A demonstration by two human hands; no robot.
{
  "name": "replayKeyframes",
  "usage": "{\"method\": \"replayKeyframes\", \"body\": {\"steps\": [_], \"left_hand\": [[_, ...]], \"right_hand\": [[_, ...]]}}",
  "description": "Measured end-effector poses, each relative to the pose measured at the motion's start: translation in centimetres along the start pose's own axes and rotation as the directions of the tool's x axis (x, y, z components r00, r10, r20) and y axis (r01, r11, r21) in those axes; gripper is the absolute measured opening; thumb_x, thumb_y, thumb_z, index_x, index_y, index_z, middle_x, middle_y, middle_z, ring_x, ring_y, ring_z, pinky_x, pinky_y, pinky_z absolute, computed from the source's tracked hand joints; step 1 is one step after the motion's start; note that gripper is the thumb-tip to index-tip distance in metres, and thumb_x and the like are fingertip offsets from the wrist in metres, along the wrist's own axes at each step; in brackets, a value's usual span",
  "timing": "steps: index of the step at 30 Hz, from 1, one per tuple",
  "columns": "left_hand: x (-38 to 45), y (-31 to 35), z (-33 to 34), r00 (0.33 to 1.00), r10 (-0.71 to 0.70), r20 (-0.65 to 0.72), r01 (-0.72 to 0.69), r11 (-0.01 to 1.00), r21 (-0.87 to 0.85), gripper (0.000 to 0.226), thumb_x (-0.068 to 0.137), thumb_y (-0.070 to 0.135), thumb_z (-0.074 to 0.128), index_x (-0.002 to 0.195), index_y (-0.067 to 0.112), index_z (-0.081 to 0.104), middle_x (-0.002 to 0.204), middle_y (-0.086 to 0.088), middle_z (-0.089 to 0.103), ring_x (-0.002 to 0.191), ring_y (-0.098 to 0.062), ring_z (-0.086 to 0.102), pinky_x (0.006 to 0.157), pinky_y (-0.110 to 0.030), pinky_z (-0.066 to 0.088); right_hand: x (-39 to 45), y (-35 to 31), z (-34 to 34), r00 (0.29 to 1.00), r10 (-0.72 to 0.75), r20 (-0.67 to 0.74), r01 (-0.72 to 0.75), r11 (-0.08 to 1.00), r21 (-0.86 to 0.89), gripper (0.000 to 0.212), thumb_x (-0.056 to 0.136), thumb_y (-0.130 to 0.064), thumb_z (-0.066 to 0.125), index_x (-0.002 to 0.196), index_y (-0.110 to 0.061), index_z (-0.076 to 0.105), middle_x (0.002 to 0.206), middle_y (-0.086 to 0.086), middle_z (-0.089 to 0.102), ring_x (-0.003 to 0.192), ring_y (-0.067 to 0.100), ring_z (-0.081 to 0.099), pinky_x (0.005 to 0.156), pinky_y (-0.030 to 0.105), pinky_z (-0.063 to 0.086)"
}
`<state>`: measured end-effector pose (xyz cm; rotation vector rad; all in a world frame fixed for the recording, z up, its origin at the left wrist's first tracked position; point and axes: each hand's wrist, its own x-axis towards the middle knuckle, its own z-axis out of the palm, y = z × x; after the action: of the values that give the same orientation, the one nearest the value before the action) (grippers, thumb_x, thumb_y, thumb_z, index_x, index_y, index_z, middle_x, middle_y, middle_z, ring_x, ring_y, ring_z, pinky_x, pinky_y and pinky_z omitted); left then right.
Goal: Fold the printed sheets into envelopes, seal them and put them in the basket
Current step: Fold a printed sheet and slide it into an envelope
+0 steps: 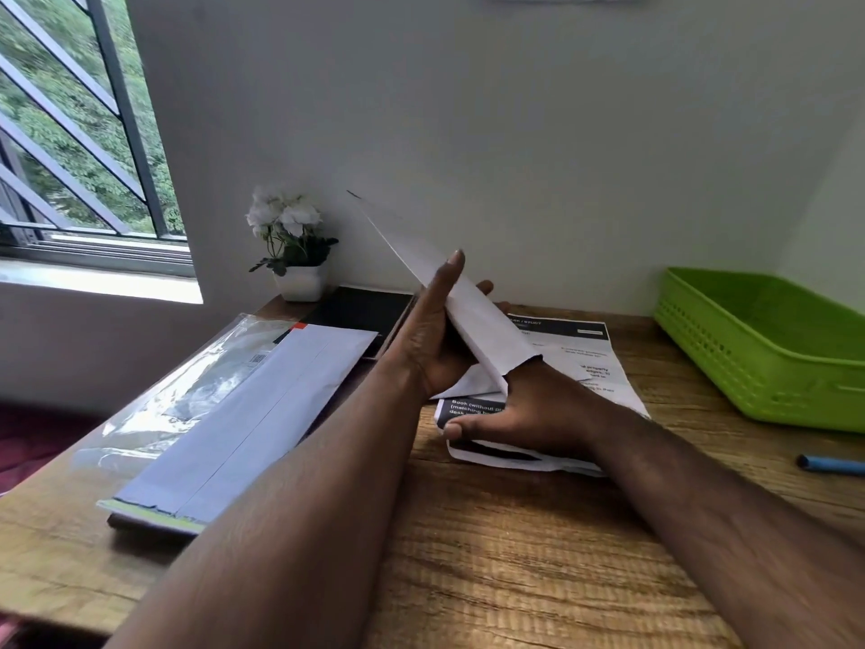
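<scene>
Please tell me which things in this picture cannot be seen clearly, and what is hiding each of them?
Head view only:
- Right hand: its fingers are inside the white envelope, so their pose is hidden.
- Printed sheets: partly covered by both hands and the envelope; the small text is unreadable.
- Green basket: cut off by the right edge; its inside is partly out of view.
- Blue pen: cut off by the right edge.
- Left hand: its palm faces away.

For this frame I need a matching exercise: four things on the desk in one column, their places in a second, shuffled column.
Things:
1. green basket
2. potted white flowers
3. blue pen
4. white envelope

Places:
A. far-left corner by the window
B. held up between both hands
C. right edge, nearer than the basket
D. far right of the desk

Pairs: 1-D, 2-A, 3-C, 4-B
</scene>
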<state>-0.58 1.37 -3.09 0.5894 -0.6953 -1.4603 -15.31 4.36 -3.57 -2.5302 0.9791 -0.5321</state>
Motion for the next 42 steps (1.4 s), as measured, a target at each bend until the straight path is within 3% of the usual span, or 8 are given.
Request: {"method": "replayKeyframes", "body": {"steps": [11, 15, 19, 23, 26, 31, 35, 42], "left_hand": [[0.8, -0.3, -0.3, 0.997, 0.057, -0.046, -0.058, 0.998, -0.031, 0.133, 0.024, 0.057, 0.093, 0.139, 0.013, 0.043, 0.120, -0.011, 0.062, 0.101, -0.032, 0.066, 0.079, -0.047, 0.058], [1.6, 0.5, -1.9, 0.983, 0.096, -0.158, -0.111, 0.990, -0.090, 0.123, 0.028, 0.065, 0.090, 0.130, 0.009, 0.051, 0.118, -0.012, 0.063, 0.108, -0.032, 0.063, 0.094, -0.058, 0.049], [2.3, 0.9, -3.7, 0.962, 0.104, -0.253, -0.142, 0.980, -0.138, 0.127, 0.032, 0.076, 0.083, 0.141, 0.021, 0.045, 0.132, -0.013, 0.061, 0.116, -0.037, 0.062, 0.094, -0.064, 0.046], [1.4, 1.1, -3.4, 0.970, 0.131, -0.206, -0.169, 0.969, -0.179, 0.103, 0.065, 0.087, 0.052, 0.138, 0.014, 0.052, 0.127, -0.013, 0.063, 0.117, -0.034, 0.061, 0.098, -0.051, 0.049], [1.4, 0.9, -3.6, 0.981, 0.097, -0.170, -0.130, 0.972, -0.197, 0.092, 0.071, 0.087, 0.044, 0.123, 0.012, 0.057, 0.096, -0.013, 0.069, 0.093, -0.031, 0.067, 0.085, -0.041, 0.054], [1.2, 0.9, -3.5, 0.990, 0.071, -0.118, -0.097, 0.968, -0.233, 0.089, 0.072, 0.087, 0.042, 0.116, 0.010, 0.054, 0.085, -0.012, 0.065, 0.091, -0.032, 0.064, 0.095, -0.042, 0.048], [1.3, 1.0, -3.4, 0.983, 0.143, -0.111, -0.171, 0.939, -0.297, 0.084, 0.076, 0.082, 0.045, 0.119, 0.010, 0.053, 0.086, -0.013, 0.064, 0.090, -0.034, 0.063, 0.087, -0.044, 0.053], [2.2, 1.0, -4.4, 0.973, 0.215, -0.087, -0.232, 0.907, -0.353, 0.094, 0.075, 0.081, 0.050, 0.141, 0.013, 0.049, 0.135, -0.016, 0.057, 0.124, -0.037, 0.055, 0.106, -0.055, 0.039]], "right_hand": [[0.5, 0.6, 0.2, 0.992, -0.057, -0.110, 0.068, 0.992, 0.108, 0.091, 0.068, -0.056, 0.077, 0.143, -0.035, 0.029, 0.127, -0.026, 0.043, 0.112, -0.014, 0.041, 0.086, 0.001, 0.038], [0.8, 1.8, -0.5, 0.907, -0.265, -0.329, 0.300, 0.952, 0.058, 0.048, 0.081, -0.041, 0.071, 0.122, -0.016, 0.063, 0.123, -0.006, 0.064, 0.112, 0.000, 0.058, 0.095, 0.018, 0.047], [1.8, 4.5, -1.5, 0.797, -0.042, -0.602, 0.188, 0.965, 0.182, 0.022, 0.087, -0.025, 0.067, 0.106, -0.015, 0.072, 0.108, -0.004, 0.070, 0.101, 0.002, 0.063, 0.093, 0.021, 0.049], [2.6, 8.6, -2.3, 0.945, 0.235, -0.228, -0.241, 0.971, 0.005, 0.048, 0.089, -0.032, 0.063, 0.135, -0.024, 0.051, 0.137, -0.001, 0.053, 0.129, 0.016, 0.047, 0.106, 0.026, 0.035], [2.8, 9.7, -2.4, 0.935, 0.355, 0.025, -0.340, 0.912, -0.230, 0.071, 0.086, -0.052, 0.059, 0.147, -0.033, 0.029, 0.153, -0.002, 0.034, 0.141, 0.019, 0.030, 0.115, 0.045, 0.024], [2.8, 8.9, -3.8, 0.910, 0.415, -0.013, -0.411, 0.896, -0.171, 0.093, 0.060, -0.065, 0.074, 0.141, -0.036, 0.038, 0.126, -0.010, 0.055, 0.121, 0.016, 0.049, 0.110, 0.048, 0.030], [2.0, 7.7, -4.2, 0.919, 0.378, -0.112, -0.387, 0.919, -0.077, 0.067, 0.063, -0.045, 0.083, 0.121, -0.021, 0.061, 0.125, 0.000, 0.059, 0.116, 0.019, 0.052, 0.106, 0.039, 0.037], [2.6, 9.0, -4.2, 0.894, 0.366, -0.260, -0.328, 0.927, 0.180, 0.049, 0.057, -0.027, 0.090, 0.093, -0.022, 0.056, 0.086, -0.009, 0.055, 0.081, 0.016, 0.052, 0.058, 0.024, 0.036]]}}
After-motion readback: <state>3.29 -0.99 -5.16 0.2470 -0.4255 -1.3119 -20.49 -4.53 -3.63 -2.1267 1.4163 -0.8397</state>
